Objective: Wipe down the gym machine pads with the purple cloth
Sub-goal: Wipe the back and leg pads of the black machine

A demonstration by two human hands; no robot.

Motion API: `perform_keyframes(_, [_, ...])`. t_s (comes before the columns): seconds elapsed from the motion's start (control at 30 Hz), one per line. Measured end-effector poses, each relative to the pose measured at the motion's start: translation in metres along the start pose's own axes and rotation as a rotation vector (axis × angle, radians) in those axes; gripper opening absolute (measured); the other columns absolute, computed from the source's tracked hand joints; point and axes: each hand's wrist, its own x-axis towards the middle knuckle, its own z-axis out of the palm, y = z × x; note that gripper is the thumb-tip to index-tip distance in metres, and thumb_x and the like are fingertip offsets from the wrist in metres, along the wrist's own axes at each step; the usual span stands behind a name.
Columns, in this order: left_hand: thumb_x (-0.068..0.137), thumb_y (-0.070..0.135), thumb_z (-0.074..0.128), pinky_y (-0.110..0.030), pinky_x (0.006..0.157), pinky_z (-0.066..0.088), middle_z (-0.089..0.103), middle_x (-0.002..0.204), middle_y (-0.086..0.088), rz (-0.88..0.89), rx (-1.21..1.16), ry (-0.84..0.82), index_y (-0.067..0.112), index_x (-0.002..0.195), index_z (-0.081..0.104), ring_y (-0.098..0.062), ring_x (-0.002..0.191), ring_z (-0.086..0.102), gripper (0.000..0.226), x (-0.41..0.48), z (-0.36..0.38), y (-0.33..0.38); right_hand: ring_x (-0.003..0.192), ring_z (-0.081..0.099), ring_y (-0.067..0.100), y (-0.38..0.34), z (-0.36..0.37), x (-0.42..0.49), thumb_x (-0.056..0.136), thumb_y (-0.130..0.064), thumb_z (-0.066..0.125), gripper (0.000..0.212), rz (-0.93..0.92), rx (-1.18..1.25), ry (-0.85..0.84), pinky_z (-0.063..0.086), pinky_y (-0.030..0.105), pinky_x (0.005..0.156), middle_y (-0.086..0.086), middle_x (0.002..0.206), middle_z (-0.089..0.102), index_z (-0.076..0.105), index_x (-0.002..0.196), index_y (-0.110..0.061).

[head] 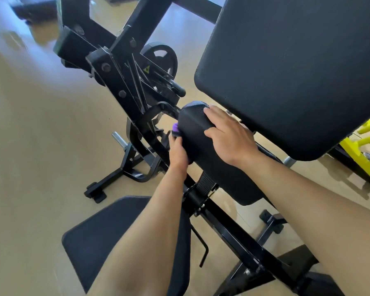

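A long black roller pad (195, 133) runs across the middle of the machine. My left hand (178, 151) presses the purple cloth (175, 127) against the pad's left side; only a small purple bit shows past my fingers. My right hand (229, 135) lies flat on top of the same pad, fingers spread, holding nothing. A large flat black pad (297, 67) fills the upper right above my hands. The black seat pad (107, 238) sits lower left, partly hidden by my left forearm.
The black steel frame (229, 229) runs diagonally under the pads, with a weight plate (161, 58) and a chrome peg (119, 139) behind. A strap (205, 180) hangs under the roller. Yellow equipment (363, 154) stands at the right. The floor (41, 157) is tan.
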Motion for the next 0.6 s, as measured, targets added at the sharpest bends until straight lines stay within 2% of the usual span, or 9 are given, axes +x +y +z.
perform_keyframes(0.07, [0.103,0.026,0.034,-0.027,0.059,0.044,0.056,0.129,-0.006,0.004,-0.031,0.024,0.035,0.134,0.045,-0.01,0.091,0.053,0.034,-0.005,0.003,-0.004,0.151,0.022,0.011,0.0,0.0,0.0,0.102,-0.024,0.039,0.057,0.009,0.002,-0.01,0.019,0.041,0.118,-0.017,0.166,0.02,0.03,0.158,-0.027])
perform_keyframes(0.13, [0.103,0.024,0.035,-0.026,0.059,0.047,0.053,0.134,-0.005,0.001,-0.046,-0.001,0.038,0.148,0.033,-0.011,0.095,0.054,0.047,-0.008,0.005,-0.008,0.151,0.021,0.011,-0.001,0.0,-0.001,0.102,-0.024,0.039,0.057,0.012,0.005,-0.02,0.019,0.041,0.118,-0.016,0.166,0.019,0.029,0.158,-0.027])
perform_keyframes(0.2, [0.099,0.034,0.04,-0.033,0.081,0.054,0.046,0.144,0.003,0.023,-0.014,-0.029,0.046,0.155,0.014,-0.016,0.116,0.053,0.063,-0.018,0.009,-0.021,0.151,0.023,0.013,-0.003,0.0,-0.001,0.102,-0.024,0.04,0.057,0.011,0.0,-0.02,0.021,0.043,0.118,-0.016,0.166,0.021,0.03,0.158,-0.026])
perform_keyframes(0.27, [0.092,0.044,0.044,-0.041,0.116,0.033,0.023,0.162,0.008,0.087,0.054,-0.064,0.047,0.156,0.0,-0.017,0.147,0.028,0.077,-0.037,0.016,-0.039,0.15,0.025,0.016,-0.004,0.0,-0.001,0.102,-0.025,0.04,0.056,0.006,-0.019,-0.021,0.022,0.044,0.117,-0.014,0.166,0.021,0.03,0.158,-0.025])
perform_keyframes(0.33, [0.104,0.036,0.035,-0.026,0.116,0.012,-0.006,0.167,0.008,0.137,0.13,-0.077,0.042,0.155,-0.009,-0.006,0.151,-0.004,0.068,-0.074,0.031,-0.06,0.15,0.025,0.018,-0.005,0.0,-0.001,0.102,-0.024,0.04,0.057,0.004,-0.034,-0.026,0.022,0.044,0.116,-0.013,0.167,0.02,0.029,0.158,-0.024])
perform_keyframes(0.4, [0.11,0.032,0.02,-0.027,0.12,0.009,-0.021,0.163,0.011,0.221,0.203,-0.139,0.058,0.142,-0.021,-0.006,0.15,-0.015,0.058,-0.113,0.044,-0.079,0.15,0.025,0.019,-0.006,0.0,-0.002,0.103,-0.024,0.04,0.056,0.005,-0.032,-0.028,0.022,0.042,0.116,-0.012,0.166,0.021,0.029,0.158,-0.024])
perform_keyframes(0.47, [0.106,0.051,0.018,-0.036,0.125,0.005,-0.016,0.163,0.021,0.26,0.133,-0.184,0.072,0.138,-0.011,0.0,0.151,-0.009,0.048,-0.127,0.046,-0.093,0.15,0.025,0.018,-0.007,-0.001,-0.003,0.103,-0.025,0.039,0.054,0.006,-0.022,-0.023,0.021,0.042,0.115,-0.012,0.166,0.022,0.031,0.157,-0.024])
perform_keyframes(0.53, [0.099,0.067,0.021,-0.039,0.126,0.01,0.004,0.164,0.024,0.233,0.051,-0.205,0.057,0.152,0.003,0.003,0.15,0.008,0.058,-0.112,0.045,-0.084,0.149,0.026,0.016,-0.006,-0.001,-0.003,0.104,-0.027,0.037,0.052,0.008,-0.01,-0.015,0.021,0.042,0.116,-0.012,0.166,0.023,0.032,0.157,-0.025])
perform_keyframes(0.6, [0.101,0.061,0.025,-0.037,0.126,0.01,0.011,0.165,0.016,0.215,0.047,-0.12,0.043,0.157,0.007,-0.005,0.151,0.013,0.061,-0.088,0.045,-0.066,0.151,0.024,0.014,-0.005,0.001,-0.002,0.105,-0.03,0.036,0.053,0.016,0.008,-0.02,0.02,0.043,0.118,-0.014,0.166,0.021,0.03,0.158,-0.027])
